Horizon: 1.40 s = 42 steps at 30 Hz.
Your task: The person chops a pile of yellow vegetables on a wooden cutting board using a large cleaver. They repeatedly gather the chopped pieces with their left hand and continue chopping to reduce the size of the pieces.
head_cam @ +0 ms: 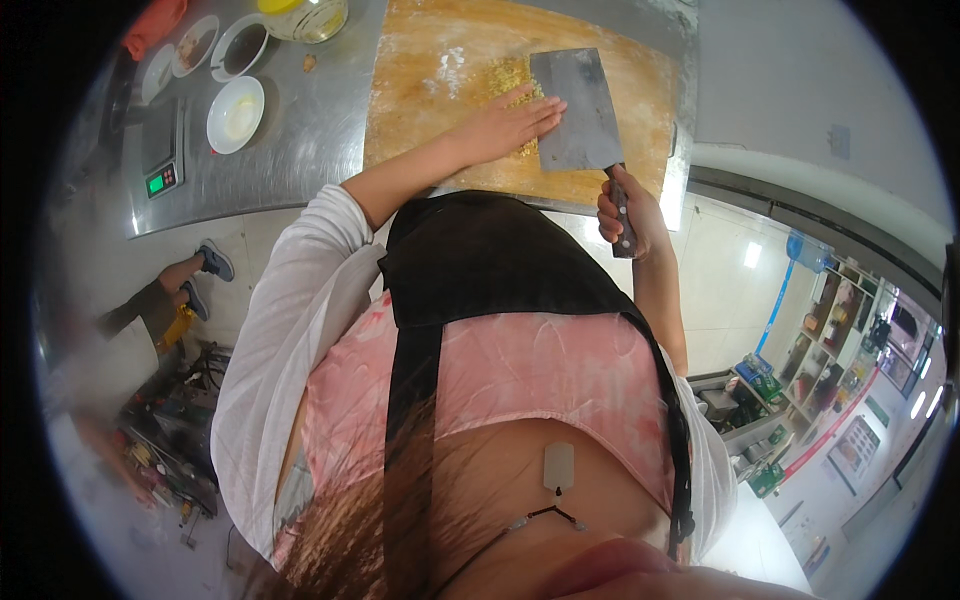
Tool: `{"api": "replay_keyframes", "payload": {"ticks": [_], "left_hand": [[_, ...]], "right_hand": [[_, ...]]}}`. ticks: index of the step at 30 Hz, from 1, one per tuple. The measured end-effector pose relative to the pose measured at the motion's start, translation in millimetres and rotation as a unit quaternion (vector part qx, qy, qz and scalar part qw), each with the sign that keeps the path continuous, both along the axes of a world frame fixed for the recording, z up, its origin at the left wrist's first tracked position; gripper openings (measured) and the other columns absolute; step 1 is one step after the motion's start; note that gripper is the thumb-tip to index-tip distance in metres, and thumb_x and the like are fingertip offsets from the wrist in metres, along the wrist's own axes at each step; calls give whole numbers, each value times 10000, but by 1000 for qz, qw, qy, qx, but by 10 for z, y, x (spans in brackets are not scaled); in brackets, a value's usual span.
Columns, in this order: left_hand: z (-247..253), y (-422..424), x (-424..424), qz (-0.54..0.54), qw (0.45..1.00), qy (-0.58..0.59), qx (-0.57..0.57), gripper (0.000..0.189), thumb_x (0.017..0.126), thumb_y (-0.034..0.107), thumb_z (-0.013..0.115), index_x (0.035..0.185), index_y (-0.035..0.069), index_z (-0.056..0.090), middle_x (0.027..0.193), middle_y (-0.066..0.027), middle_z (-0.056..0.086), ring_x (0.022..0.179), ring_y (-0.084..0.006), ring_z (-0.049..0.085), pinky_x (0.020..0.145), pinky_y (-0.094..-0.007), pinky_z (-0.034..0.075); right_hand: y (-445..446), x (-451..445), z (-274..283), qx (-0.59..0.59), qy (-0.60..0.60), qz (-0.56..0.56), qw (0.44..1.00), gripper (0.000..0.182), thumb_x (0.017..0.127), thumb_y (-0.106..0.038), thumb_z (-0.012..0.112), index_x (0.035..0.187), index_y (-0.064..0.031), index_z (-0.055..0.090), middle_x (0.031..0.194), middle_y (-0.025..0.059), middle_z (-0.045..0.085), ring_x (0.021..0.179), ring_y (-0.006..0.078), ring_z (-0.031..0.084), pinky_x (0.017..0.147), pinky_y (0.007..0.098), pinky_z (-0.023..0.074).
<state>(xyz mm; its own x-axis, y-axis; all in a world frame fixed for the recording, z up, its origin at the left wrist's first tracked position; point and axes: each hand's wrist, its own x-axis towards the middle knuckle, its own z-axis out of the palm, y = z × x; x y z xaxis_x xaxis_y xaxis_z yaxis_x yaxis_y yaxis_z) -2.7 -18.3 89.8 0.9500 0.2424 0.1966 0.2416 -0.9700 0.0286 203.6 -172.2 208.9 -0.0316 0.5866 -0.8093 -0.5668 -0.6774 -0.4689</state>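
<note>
My right hand (634, 208) grips the dark riveted handle of a broad Chinese cleaver (579, 112). Its blade lies over the right part of a wooden cutting board (420, 112), broad face towards me. Chopped yellowish bits (504, 77) are spread on the wood to the left of the blade and partly under my left hand (511, 126). That hand is stretched out flat, its fingertips touching the left side of the blade. White powdery smears mark the board near the bits. What lies beneath the blade is hidden.
The board rests on a steel table (315, 150). On its left are a white bowl (235, 115), a bowl of dark liquid (240, 48), a lit digital scale (162, 157) and a yellow-lidded jar (306, 18). A person (142, 330) is at the far left; a wall (795, 90) borders the right.
</note>
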Motion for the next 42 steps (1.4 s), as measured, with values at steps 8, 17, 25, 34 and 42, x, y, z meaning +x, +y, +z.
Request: {"api": "replay_keyframes", "payload": {"ticks": [8,17,25,34,42], "left_hand": [[-146,381,-5,147,988,56,10,506,885,107,463,1383,58,380,1469,-55,377,1375,-156,309,1143,-436,205],[58,569,417,260,190,-383,-866,448,990,323,333,1205,-31,502,1160,-175,585,1087,-284,555,956,-415,428],[270,377,454,226,251,-385,-859,374,965,277,313,957,13,578,906,-149,640,800,-265,630,745,-376,516],[321,118,418,181,231,-328,-898,321,954,203,357,1009,-69,518,975,-216,621,836,-351,655,765,-445,562],[-460,-109,62,312,368,-395,-782,181,919,91,506,865,-36,624,880,-150,660,784,-214,658,677,-305,540]], "right_hand": [[-268,64,252,-14,-32,-1,999,333,972,-358,450,834,-55,449,508,34,394,324,139,353,303,279,308],[-306,88,214,49,38,-14,998,353,976,-396,434,857,-65,458,514,21,381,320,113,331,291,254,295],[-44,5,-2,102,87,-46,990,356,989,-404,400,866,-73,443,532,9,373,342,99,317,305,245,282],[540,260,-181,124,-58,-54,989,343,966,-383,455,832,-68,475,559,23,416,383,120,379,364,275,334],[834,260,-431,28,-545,231,806,362,926,-405,492,952,-49,556,651,102,569,499,198,560,440,354,439]]}}
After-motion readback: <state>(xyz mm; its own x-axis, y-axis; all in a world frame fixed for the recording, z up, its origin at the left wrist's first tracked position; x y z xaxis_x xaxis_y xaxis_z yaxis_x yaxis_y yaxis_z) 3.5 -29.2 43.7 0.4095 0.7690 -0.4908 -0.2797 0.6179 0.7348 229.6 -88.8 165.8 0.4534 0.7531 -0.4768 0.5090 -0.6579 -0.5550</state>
